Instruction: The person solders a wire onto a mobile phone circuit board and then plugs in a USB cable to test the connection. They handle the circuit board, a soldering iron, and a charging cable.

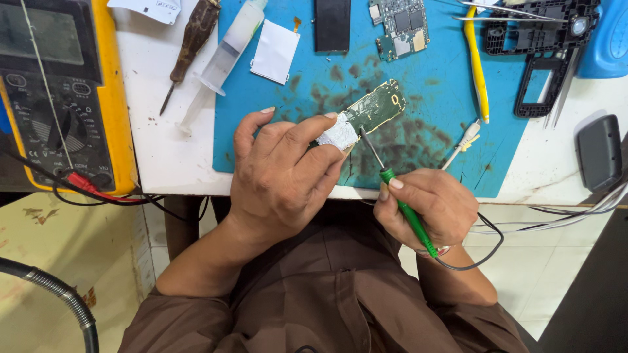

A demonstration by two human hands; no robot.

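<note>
At frame centre, the left hand [282,175] grips a circuit board [374,108]. The right hand [428,208] clasps a green-handled probe [399,199], its tip on the board. A slip could scratch its traces.

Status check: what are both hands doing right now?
Left hand grips circuit board. Right hand holds green soldering iron, tip at board. Nothing blocking.

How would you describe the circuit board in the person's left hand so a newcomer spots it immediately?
Start at the blue mat. Near its front edge the left hand pinches a narrow green circuit board. Unlike the loose board at the mat's far edge, it has white material on its held end.
</note>
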